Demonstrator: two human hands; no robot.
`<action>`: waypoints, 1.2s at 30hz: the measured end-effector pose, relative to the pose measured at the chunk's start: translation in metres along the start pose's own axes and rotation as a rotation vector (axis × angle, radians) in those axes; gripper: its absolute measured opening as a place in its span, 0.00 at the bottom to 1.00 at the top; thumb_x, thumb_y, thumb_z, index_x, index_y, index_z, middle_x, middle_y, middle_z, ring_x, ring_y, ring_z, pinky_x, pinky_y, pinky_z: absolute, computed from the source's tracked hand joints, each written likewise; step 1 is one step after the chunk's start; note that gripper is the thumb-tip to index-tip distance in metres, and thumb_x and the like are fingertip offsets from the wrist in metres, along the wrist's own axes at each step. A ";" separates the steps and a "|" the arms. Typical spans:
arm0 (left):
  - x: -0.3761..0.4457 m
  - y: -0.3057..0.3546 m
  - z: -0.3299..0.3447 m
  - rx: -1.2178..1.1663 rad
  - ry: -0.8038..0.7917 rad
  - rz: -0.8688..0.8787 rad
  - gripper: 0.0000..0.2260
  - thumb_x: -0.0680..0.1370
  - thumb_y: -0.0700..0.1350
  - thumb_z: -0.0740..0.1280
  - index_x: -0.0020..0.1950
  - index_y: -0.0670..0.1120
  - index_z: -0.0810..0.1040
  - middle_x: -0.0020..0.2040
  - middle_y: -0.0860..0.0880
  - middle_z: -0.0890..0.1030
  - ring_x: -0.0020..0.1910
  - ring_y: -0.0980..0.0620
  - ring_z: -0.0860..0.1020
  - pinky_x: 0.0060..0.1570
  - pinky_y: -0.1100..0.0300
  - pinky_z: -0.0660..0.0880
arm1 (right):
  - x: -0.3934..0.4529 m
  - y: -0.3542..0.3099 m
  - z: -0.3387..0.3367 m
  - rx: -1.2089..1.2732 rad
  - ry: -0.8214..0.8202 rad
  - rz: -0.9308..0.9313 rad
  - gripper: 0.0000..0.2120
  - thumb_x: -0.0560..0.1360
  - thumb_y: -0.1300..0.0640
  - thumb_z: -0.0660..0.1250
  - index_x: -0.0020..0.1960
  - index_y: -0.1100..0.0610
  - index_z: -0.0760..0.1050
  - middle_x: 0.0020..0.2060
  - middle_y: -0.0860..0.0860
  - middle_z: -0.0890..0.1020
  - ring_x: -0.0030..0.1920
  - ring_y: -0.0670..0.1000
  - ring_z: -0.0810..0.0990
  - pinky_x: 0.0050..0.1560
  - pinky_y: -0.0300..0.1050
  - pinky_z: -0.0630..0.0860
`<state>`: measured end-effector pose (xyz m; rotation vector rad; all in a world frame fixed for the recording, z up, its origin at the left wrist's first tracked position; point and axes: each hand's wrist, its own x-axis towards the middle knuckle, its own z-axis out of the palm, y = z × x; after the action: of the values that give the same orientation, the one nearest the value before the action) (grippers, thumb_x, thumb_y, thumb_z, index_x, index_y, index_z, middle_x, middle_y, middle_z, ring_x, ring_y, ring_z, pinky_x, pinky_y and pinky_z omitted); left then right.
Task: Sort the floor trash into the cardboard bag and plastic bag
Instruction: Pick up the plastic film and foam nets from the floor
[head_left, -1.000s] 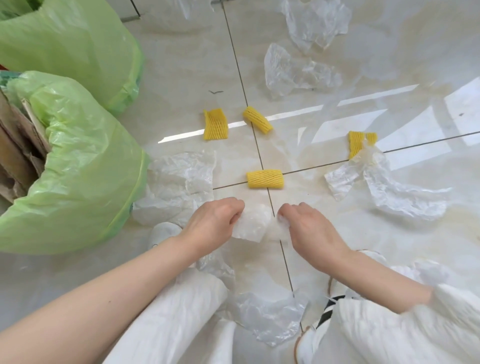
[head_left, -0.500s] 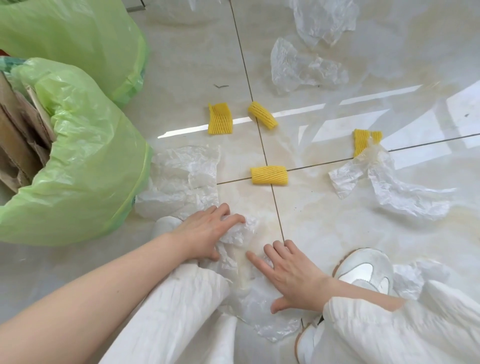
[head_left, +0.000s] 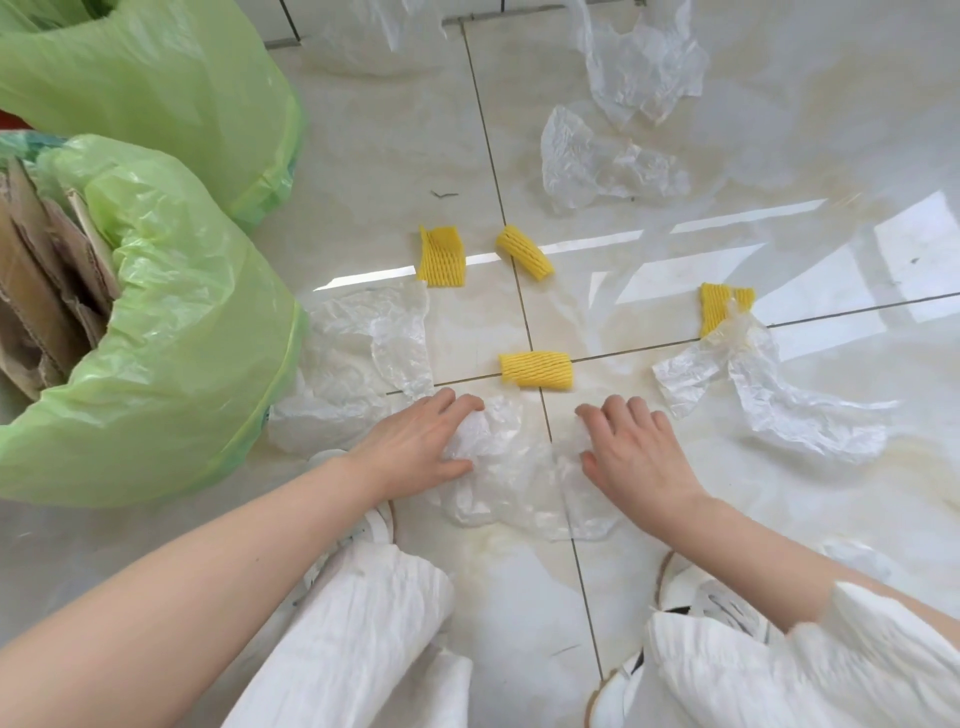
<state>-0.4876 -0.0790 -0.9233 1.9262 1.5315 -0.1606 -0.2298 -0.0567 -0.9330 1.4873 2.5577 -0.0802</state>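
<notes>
Since half a second ago the right hand (head_left: 636, 457) has slid up, so both hands now press spread-fingered on one clear plastic sheet (head_left: 511, 488) at 6 o'clock on the floor; the left hand (head_left: 421, 444) bunches its edge. Bagging likely follows.

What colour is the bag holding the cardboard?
Light green, translucent bag; seen best in the head view, at left.

The single head-worn camera looks steeply down and forward from close above the tiled floor (head_left: 363, 171), taking in the wearer's knees at the bottom edge and green bags (head_left: 171, 332) at left.
</notes>
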 end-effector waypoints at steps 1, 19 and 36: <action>-0.001 0.001 -0.003 -0.050 0.015 0.002 0.29 0.73 0.57 0.67 0.70 0.56 0.59 0.59 0.54 0.67 0.53 0.53 0.73 0.48 0.55 0.74 | 0.001 0.005 -0.003 0.001 0.044 0.017 0.19 0.65 0.54 0.70 0.55 0.59 0.76 0.39 0.56 0.75 0.38 0.59 0.73 0.35 0.51 0.70; 0.006 0.016 0.019 0.252 -0.068 0.134 0.19 0.72 0.54 0.66 0.59 0.50 0.66 0.56 0.51 0.66 0.53 0.49 0.66 0.48 0.54 0.72 | -0.039 0.006 0.016 -0.005 -0.160 -0.191 0.25 0.58 0.50 0.77 0.52 0.55 0.76 0.37 0.52 0.76 0.34 0.56 0.75 0.31 0.48 0.70; 0.017 0.029 0.013 -0.058 0.177 0.098 0.13 0.71 0.38 0.67 0.40 0.47 0.62 0.48 0.48 0.71 0.40 0.47 0.71 0.38 0.53 0.72 | -0.015 0.033 -0.013 0.339 -0.134 0.192 0.07 0.72 0.69 0.59 0.49 0.61 0.69 0.43 0.55 0.69 0.33 0.57 0.63 0.31 0.49 0.62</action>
<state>-0.4527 -0.0750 -0.9292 2.0084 1.5322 0.0991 -0.1959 -0.0511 -0.9160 1.7670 2.3673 -0.5906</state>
